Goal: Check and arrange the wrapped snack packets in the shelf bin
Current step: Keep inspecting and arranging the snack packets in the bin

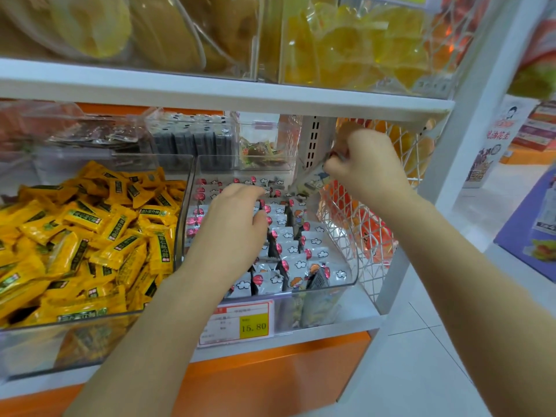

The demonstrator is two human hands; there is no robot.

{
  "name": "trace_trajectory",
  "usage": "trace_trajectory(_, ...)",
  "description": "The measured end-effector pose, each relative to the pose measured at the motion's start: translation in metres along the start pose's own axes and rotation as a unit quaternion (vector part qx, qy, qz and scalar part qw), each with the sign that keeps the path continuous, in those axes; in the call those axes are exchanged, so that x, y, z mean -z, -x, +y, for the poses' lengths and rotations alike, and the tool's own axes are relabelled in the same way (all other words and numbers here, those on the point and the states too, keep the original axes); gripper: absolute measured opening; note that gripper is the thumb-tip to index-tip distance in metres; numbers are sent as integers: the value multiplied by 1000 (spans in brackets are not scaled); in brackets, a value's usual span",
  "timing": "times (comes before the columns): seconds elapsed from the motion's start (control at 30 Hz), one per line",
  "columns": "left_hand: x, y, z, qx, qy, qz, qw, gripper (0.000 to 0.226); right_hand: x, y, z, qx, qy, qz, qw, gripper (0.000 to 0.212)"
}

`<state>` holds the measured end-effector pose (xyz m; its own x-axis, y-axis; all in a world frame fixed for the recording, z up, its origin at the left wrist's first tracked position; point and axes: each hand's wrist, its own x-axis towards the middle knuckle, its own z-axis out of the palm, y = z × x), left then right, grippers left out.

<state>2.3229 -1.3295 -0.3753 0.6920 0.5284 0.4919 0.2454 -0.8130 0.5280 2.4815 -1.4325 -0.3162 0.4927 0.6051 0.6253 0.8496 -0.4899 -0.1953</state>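
Packets (288, 248) mostly stand in neat rows in the bin (331, 286) under the resting left hand (234, 219), while the right hand (367, 164) pinches seemingly one stray packet (311, 179), not yet placed

A shop: white metal shelves (270, 97) carry clear plastic bins (331, 288) heaped with yellow wrapped sweets (90, 230), and a yellow-and-white price tag (240, 323) reading 15.80 sits at the shelf's front edge.

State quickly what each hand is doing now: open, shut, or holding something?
Left hand: open, resting palm-down on the white cloud-printed wrapped packets in the clear plastic bin.
Right hand: pinching one white wrapped packet, held above the bin.
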Motion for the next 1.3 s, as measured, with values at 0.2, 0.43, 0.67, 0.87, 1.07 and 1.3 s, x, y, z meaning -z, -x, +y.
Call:
trace_trajectory(0.2, 0, 2, 2, 18, 58, -2, 998, 40, 7, 31, -3, -84, -153, 116, 978, 13)
trace_trajectory(0.43, 1, 2, 8, 130, 313, -40, 940, 21, -1, 58, -16, -229, -487, 64, 841, 24)
trace_trajectory(0.67, 10, 4, 14, 247, 517, -38, 818, 24, -1, 71, -17, -231, -600, 12, 766, 12)
trace_trajectory(0.87, 15, 5, 11, 271, 528, 16, 804, 22, 1, 72, -17, -238, -724, -48, 645, 22)
trace_trajectory(1.07, 15, 4, 12, 287, 654, -6, 700, 14, -2, 71, -17, -263, -755, -26, 600, 13)
trace_trajectory(1.3, 16, 7, 14, 257, 634, 1, 730, 10, -1, 73, -15, -271, -748, -13, 606, 15)
